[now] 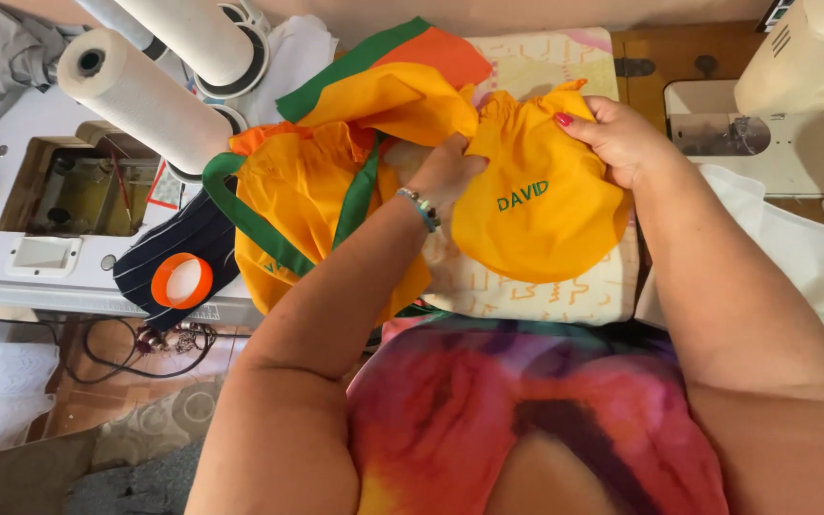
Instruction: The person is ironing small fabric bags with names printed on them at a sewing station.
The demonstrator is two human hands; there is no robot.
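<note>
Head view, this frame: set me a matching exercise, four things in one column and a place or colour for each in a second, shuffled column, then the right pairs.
Things:
1. yellow fabric piece
2. orange tape roll
3. white paper roll
4. sewing machine

Places or colours:
A. top right corner, cream-coloured
B. held between the left hand and the right hand
C. lying on dark striped cloth, lower left of the yellow fabric
D. upper left, lying slantwise over the white table

Pairs: 1-B, 2-C, 3-D, 4-A
</note>
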